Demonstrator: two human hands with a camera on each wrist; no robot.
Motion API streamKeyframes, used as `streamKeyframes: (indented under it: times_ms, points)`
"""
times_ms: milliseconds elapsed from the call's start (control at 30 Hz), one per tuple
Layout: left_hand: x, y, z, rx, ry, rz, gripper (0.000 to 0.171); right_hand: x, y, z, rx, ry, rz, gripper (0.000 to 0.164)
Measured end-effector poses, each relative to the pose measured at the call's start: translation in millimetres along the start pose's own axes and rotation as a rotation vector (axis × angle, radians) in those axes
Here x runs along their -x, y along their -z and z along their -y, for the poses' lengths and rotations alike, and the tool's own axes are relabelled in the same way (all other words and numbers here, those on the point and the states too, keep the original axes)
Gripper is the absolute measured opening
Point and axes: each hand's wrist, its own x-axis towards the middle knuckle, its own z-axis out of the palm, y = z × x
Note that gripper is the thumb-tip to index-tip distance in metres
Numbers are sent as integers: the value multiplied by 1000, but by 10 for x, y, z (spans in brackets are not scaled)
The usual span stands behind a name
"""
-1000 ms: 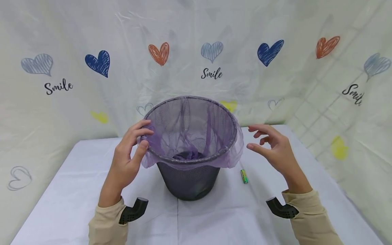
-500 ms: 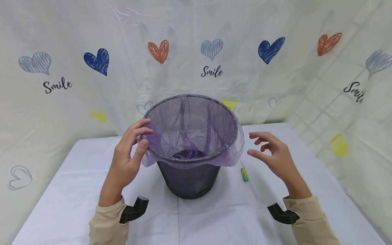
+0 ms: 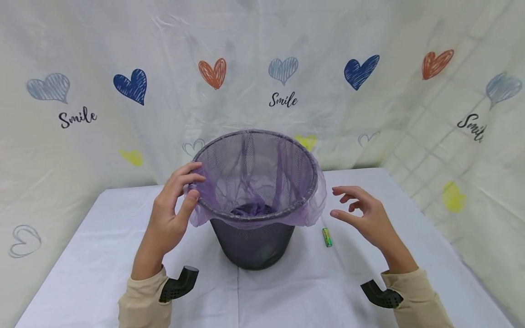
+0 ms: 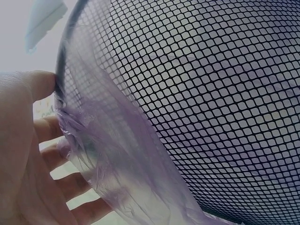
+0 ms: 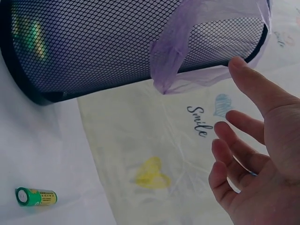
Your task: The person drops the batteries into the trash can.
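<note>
A black mesh wastebasket [image 3: 254,246] stands upright, lined with a thin purple bag [image 3: 262,182] folded out over its rim. My left hand [image 3: 168,212] holds the rim at the left, its thumb and fingertips against the edge and the bag; the left wrist view shows the thumb [image 4: 44,84] right at the rim. To the right, my right hand [image 3: 365,218] hovers with loosely bent fingers, holding nothing. A green and yellow battery [image 3: 326,237] lies on the table between the basket and that hand. Through the mesh, a green and yellow shape [image 5: 37,40] shows near the basket's bottom.
A white cloth covers the table [image 3: 102,255]. Behind it and at the sides hangs a pale sheet [image 3: 246,36] printed with hearts and the word Smile. A black wrist mount [image 3: 180,284] sticks out from each beige sleeve.
My right hand has moved down, beside the basket and closer to the battery's level. The left hand stays at the rim, and the basket and battery have not moved.
</note>
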Motion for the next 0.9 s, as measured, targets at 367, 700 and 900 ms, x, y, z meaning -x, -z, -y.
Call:
streamKeyframes:
  times_ms: [367, 700, 900]
  points:
    - [-10, -18, -23, -3, 3, 16, 26, 73, 2, -144, 63, -40, 15, 49]
    - [-7, -6, -13, -22, 5, 13, 26, 112, -42, -278, 96, -81, 56, 49]
    - [5, 8, -3, -38, 3, 15, 26, 136, -77, -348, 104, -83, 67, 49]
